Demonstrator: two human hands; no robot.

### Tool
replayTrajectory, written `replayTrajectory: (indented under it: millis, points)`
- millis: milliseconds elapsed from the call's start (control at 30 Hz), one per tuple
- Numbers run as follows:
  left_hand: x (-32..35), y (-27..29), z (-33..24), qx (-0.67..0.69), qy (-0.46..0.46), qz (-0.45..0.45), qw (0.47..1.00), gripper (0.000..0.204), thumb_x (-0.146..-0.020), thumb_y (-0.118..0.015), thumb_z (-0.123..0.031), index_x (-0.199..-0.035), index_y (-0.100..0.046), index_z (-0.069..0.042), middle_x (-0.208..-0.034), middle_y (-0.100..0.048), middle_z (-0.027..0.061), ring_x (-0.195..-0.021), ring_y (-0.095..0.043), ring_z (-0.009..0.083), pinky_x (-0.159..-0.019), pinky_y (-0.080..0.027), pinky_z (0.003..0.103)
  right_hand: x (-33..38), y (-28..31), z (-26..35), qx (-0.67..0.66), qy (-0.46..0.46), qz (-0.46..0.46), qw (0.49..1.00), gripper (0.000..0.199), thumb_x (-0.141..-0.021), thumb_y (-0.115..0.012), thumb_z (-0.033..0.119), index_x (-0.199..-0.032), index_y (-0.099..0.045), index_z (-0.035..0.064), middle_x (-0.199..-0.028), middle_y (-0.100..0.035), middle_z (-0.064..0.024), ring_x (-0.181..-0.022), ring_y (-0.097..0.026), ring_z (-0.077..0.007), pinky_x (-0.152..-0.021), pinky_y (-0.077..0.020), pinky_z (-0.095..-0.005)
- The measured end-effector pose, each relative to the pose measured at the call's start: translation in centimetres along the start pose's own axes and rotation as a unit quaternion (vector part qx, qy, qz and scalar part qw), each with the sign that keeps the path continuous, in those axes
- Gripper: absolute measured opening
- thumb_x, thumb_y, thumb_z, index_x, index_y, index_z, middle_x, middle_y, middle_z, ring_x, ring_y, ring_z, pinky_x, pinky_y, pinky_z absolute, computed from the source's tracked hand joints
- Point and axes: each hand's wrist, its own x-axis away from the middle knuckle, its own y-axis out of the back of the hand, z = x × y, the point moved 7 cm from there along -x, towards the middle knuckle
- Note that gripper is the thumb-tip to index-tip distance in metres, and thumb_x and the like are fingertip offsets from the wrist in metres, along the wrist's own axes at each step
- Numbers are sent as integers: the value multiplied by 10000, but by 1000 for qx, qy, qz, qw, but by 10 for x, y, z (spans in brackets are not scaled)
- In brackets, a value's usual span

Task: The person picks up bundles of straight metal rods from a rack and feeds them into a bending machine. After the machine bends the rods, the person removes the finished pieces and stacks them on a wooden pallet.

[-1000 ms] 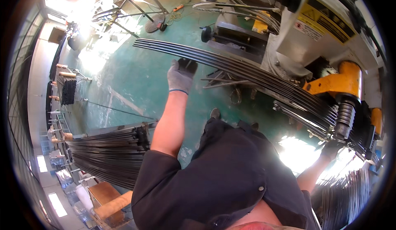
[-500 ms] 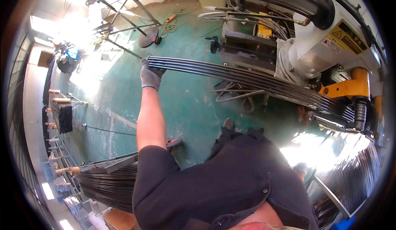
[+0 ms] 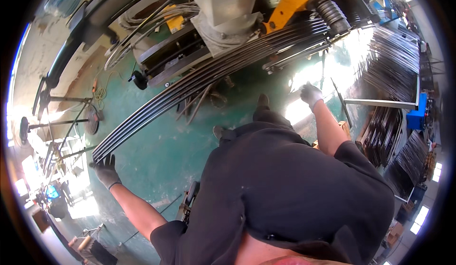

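Observation:
A bundle of several long dark metal tubes (image 3: 190, 82) runs from the machine at the upper right toward the left. My left hand (image 3: 107, 171), in a grey glove, is at the tubes' free ends. Its fingers and thumb are spread, with the palm side against the ends, and the hand is open. My right hand (image 3: 311, 95), also gloved, is in the air below the machine's tube rest. Its fingers are loosely bent and apart, with nothing visible in them. The far ends of the tubes lie under a yellow machine arm (image 3: 289, 6) with a ribbed roller (image 3: 332, 15).
A grey machine column (image 3: 221, 8) stands behind the tubes, with a black hand knob (image 3: 139, 80) at its left. Hoses (image 3: 202, 104) lie on the green floor. Racks of dark rods (image 3: 392, 65) stand at the right. A metal stand (image 3: 61, 137) is at the left.
My view has turned to the right. My left hand has gone from gripping the tubes to spread fingers at their ends. My right hand has come up into view, away from my side.

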Motion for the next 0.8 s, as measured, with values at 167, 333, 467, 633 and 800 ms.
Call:
replayTrajectory:
  millis: [167, 333, 467, 633, 800]
  points:
    - [45, -13, 38, 173, 4, -153, 973, 723, -1015, -358, -574, -1495, -301, -36, -1494, -400, 192, -1344, -403, 426, -1116, -366, 547, -37, 9, 2, 24, -7, -5, 1000, 346, -951, -636, 380, -936, -620, 34, -710, -600, -68, -539, -590, -186, -503, -504, -311]
    - [95, -89, 167, 153, 128, -118, 973, 776, -1003, -403, -570, -1521, -226, -20, -1515, -362, 217, -1351, -389, 442, -1145, -334, 551, -140, 101, -11, 129, 206, 149, 958, 322, -950, -646, 354, -887, -605, 41, -691, -594, -69, -530, -593, -197, -493, -514, -318]
    - [144, -198, 293, 202, 191, 26, 960, 426, -995, -484, -452, -1094, -561, -45, -1102, -621, 132, -1044, -574, 321, -944, -455, 484, -127, 109, 45, 204, -95, -96, 970, 334, -956, -644, 328, -863, -605, 10, -700, -611, -91, -545, -601, -221, -480, -506, -344]
    - [285, -449, 278, -584, -281, 322, 690, 244, -853, -634, -243, -1006, -689, -62, -1048, -702, 149, -988, -655, 335, -877, -507, 442, -163, 148, 93, 203, -94, -88, 971, 215, -962, -586, 236, -898, -645, 40, -699, -601, -64, -539, -574, -178, -489, -471, -301]
    - [245, -430, 322, -364, -153, 294, 871, 268, -895, -627, -187, -1088, -661, -3, -1056, -699, 100, -980, -659, 246, -843, -530, 403, -130, 123, 103, 204, -74, -54, 975, 263, -930, -656, 259, -899, -651, -2, -703, -600, -78, -545, -574, -180, -476, -477, -310]
